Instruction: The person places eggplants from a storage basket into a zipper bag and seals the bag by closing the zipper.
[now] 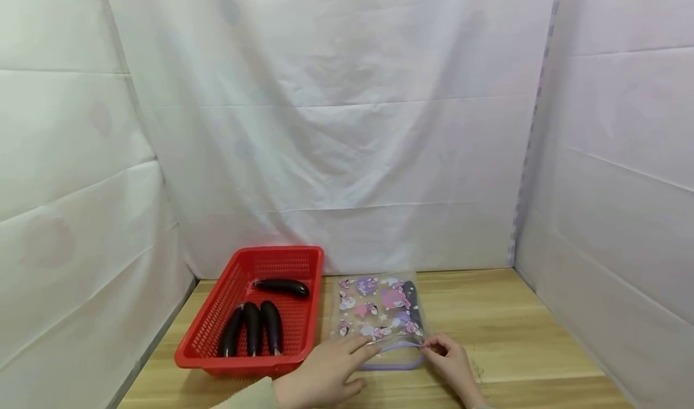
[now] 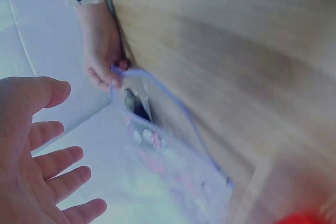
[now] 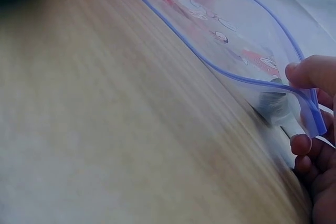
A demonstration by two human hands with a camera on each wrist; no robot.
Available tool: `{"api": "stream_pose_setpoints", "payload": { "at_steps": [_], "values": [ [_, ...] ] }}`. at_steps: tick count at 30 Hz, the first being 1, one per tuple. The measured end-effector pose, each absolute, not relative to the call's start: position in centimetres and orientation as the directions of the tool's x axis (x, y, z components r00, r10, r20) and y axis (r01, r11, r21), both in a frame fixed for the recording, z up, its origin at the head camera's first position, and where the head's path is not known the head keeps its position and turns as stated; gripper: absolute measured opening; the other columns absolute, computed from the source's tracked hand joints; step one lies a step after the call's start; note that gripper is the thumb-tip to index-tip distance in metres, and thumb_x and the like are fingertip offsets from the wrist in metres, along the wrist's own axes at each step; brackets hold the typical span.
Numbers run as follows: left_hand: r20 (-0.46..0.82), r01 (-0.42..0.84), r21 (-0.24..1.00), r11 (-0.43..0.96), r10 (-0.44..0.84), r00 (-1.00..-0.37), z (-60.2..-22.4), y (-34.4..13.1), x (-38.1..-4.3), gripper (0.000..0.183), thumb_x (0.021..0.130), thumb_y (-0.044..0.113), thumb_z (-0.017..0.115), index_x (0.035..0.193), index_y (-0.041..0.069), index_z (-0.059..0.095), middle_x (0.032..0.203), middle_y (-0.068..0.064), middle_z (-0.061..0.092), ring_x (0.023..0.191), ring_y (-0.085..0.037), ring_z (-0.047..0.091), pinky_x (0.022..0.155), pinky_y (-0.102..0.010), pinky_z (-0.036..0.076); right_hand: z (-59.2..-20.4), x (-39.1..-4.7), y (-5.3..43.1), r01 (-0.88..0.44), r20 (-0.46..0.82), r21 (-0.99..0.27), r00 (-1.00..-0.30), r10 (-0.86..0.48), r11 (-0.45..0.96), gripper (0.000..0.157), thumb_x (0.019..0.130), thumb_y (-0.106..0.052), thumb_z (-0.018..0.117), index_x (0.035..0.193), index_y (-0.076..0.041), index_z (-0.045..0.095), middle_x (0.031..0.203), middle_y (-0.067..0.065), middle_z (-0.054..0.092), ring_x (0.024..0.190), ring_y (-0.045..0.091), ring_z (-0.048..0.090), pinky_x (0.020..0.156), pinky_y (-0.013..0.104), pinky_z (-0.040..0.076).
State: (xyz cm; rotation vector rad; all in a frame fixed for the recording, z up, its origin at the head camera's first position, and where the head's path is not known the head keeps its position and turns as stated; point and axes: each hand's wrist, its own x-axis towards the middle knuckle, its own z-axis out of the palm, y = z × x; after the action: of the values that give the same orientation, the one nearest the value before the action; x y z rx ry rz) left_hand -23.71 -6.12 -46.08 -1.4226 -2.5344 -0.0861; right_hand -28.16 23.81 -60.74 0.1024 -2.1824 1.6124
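A clear zip-top bag point(image 1: 374, 312) printed with pink and purple cartoon figures lies on the table, its purple-edged mouth towards me and gaping. Inside, along its right side, rests one dark eggplant point(image 1: 410, 300), whose stem end point(image 3: 275, 103) shows in the right wrist view. My right hand point(image 1: 449, 361) pinches the right corner of the bag's mouth between thumb and fingers. Over the left part of the mouth, my left hand point(image 1: 328, 370) reaches with its fingers spread. The left wrist view shows that hand point(image 2: 42, 166) holding nothing, apart from the bag.
Left of the bag stands a red perforated basket point(image 1: 187, 358). In it, several eggplants point(image 1: 253, 327) lie, with one eggplant point(image 1: 283, 287) crosswise at the back. White cloth point(image 1: 347, 156) hangs behind and at both sides of the wooden table point(image 1: 504, 318).
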Motion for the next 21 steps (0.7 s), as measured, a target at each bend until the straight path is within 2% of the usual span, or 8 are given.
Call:
{"api": "stream_pose_setpoints", "payload": {
  "at_steps": [8,14,21],
  "values": [
    [0.282,0.835,-0.106,0.539,0.822,-0.495,-44.2,-7.2,-24.2,0.063,0.088,0.039,0.068,0.144,0.023,0.046,0.14,-0.002,0.052,0.126,-0.017,0.05,0.097,-0.038,0.045,-60.7,-28.2,23.9,-0.32,0.395,-0.884,-0.901,0.178,0.34,0.015,0.072,-0.002,0.08,0.072,-0.009,0.067,0.069,-0.008,0.058,0.062,0.006,0.051,0.057,0.022,0.042],
    [0.295,0.825,-0.089,0.559,0.806,-0.514,-43.6,-7.8,-24.9,0.064,0.09,0.038,0.067,0.146,0.022,0.043,0.145,-0.004,0.047,0.129,-0.022,0.047,0.096,-0.043,0.046,-60.4,-28.1,23.8,-0.323,0.399,-0.883,-0.899,0.18,0.341,0.019,0.07,0.002,0.079,0.07,-0.012,0.067,0.068,-0.009,0.057,0.061,0.006,0.05,0.056,0.022,0.042],
    [0.278,0.787,-0.197,0.585,0.803,-0.527,-43.4,-8.8,-26.3,0.068,0.089,0.04,0.068,0.149,0.027,0.039,0.149,-0.001,0.042,0.133,-0.023,0.043,0.101,-0.047,0.04,-60.7,-28.2,24.0,-0.308,0.384,-0.886,-0.906,0.176,0.346,0.015,0.071,0.001,0.079,0.072,-0.008,0.067,0.069,-0.008,0.057,0.062,0.007,0.05,0.057,0.022,0.042]
  ]
}}
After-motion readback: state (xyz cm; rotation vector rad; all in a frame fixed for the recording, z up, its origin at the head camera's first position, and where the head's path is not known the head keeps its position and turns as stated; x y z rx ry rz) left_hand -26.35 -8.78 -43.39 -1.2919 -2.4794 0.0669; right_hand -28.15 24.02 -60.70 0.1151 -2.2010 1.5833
